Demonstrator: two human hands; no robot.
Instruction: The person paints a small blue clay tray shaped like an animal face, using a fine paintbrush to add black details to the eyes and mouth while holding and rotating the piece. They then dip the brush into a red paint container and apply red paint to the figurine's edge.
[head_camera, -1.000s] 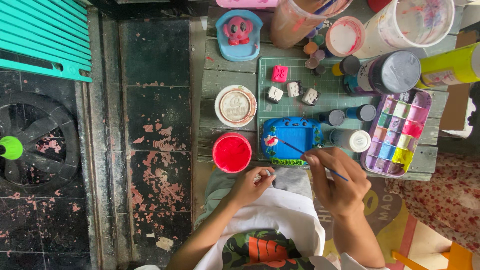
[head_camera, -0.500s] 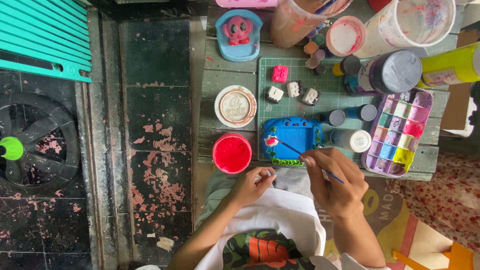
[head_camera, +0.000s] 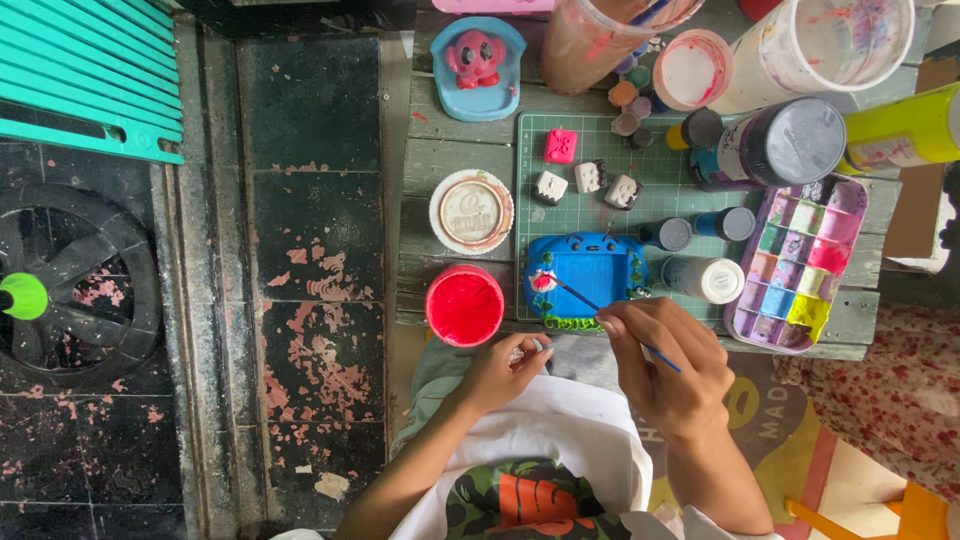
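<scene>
Brush tip shifted slightly left onto the figure's red spot, red paint pot (head_camera: 465, 305) left of blue figure (head_camera: 588, 280), left hand (head_camera: 505, 370) curled loosely below it, empty, right hand (head_camera: 672, 368) pinching thin brush (head_camera: 577, 293), palette (head_camera: 800, 262) right of figure.

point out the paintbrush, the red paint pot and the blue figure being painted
paintbrush (head_camera: 575, 293), head view, on its thin shaft
red paint pot (head_camera: 465, 306), head view, on the paint surface
blue figure (head_camera: 590, 272), head view, on its flat middle

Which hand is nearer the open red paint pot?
Left. The left hand sits just below and right of the red paint pot; the right hand is farther right, holding a brush.
</scene>
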